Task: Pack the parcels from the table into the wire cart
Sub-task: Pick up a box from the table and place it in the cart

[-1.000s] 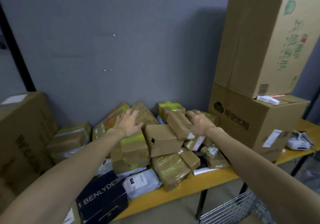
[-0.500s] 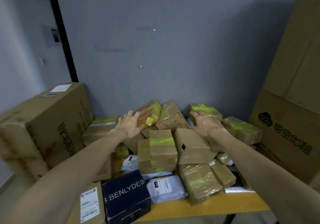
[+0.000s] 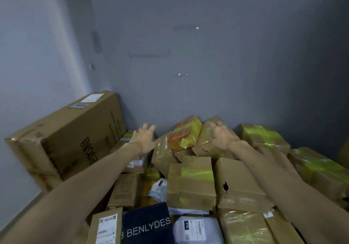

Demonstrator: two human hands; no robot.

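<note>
A heap of taped cardboard parcels fills the table against the grey wall. At its top lies an orange-and-yellow taped parcel [image 3: 184, 133] with a brown parcel [image 3: 207, 143] leaning beside it. My left hand [image 3: 144, 139] reaches out with fingers spread, just left of the orange parcel, over a flat box. My right hand [image 3: 222, 135] is spread over the brown parcel to the orange one's right; contact cannot be told. Neither hand holds anything. The wire cart is out of view.
A big cardboard box [image 3: 71, 136] stands at the left against the wall. Nearer me lie a dark BENLYDES box [image 3: 147, 225], a white mailer bag [image 3: 196, 228], a brown box with a hole [image 3: 238, 185] and green-taped parcels [image 3: 264, 136] at the right.
The view has swung left, so the tall boxes at the right and the cart have left the frame. Both hands have moved left and further back over the heap.
</note>
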